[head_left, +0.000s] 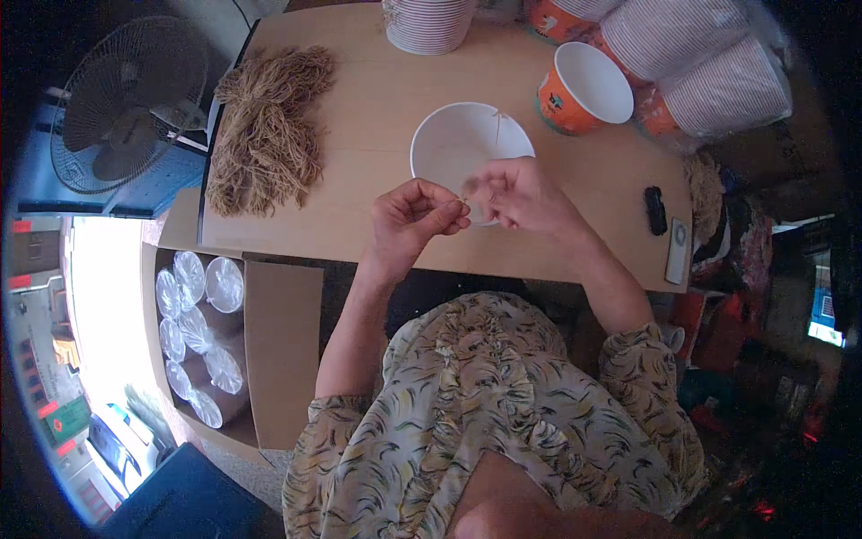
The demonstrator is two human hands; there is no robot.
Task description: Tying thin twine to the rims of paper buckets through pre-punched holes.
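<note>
My left hand [417, 218] is closed in a pinch in front of the white paper tub [431, 144], near the table's front edge. A tiny brownish bit shows at its fingertips, too small to name. Close beside it, my right hand [521, 196] is in front of the tub's near right side, its fingers bent and partly smeared by motion. Whether it holds anything is unclear. A thin brown strand [499, 126] hangs over the far right rim into the tub. Part of the tub's near side is hidden behind my hands.
A heap of brown string [269, 130] lies on the table [368, 117] at left. An orange tub [584, 90] and stacked tubs [709, 81] stand far right, another stack [429, 22] at back. A cardboard box [283, 350] holds plastic-wrapped stacks [193, 328]. A fan [130, 103] stands left.
</note>
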